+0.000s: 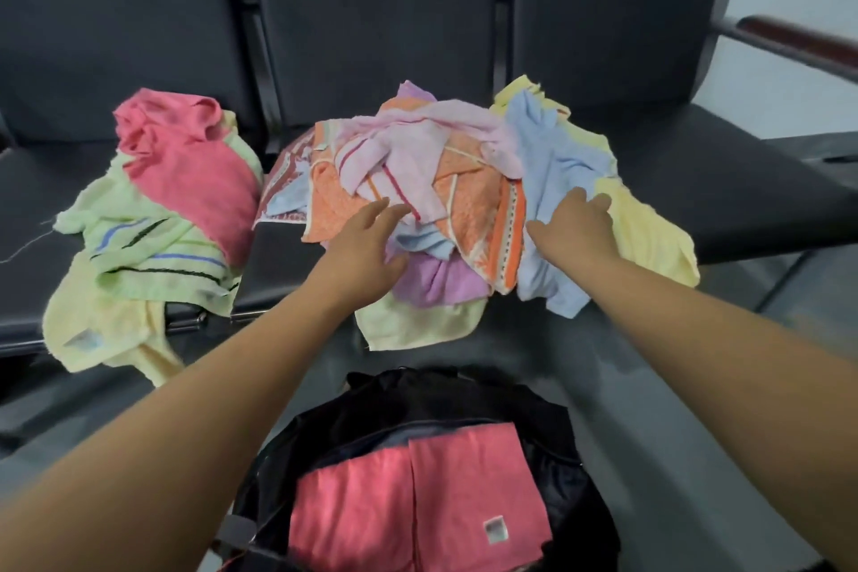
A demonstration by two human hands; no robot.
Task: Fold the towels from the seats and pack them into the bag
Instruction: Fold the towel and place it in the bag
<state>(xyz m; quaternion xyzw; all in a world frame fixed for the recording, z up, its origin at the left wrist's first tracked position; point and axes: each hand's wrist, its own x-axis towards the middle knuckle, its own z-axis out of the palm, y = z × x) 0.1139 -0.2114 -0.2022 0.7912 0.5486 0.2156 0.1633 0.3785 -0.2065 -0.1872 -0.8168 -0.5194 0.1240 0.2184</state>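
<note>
Dark seats [724,181] carry loose towels [418,181]; bag [534,409] below holds one folded.
Your left hand [367,242] and right hand [575,223] rest spread, pinching nothing; towels look soft, light — take corners.

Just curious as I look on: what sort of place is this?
Probably a waiting area: a row of joined dark padded seats, an armrest at the row's end, and a plain grey floor.
</note>
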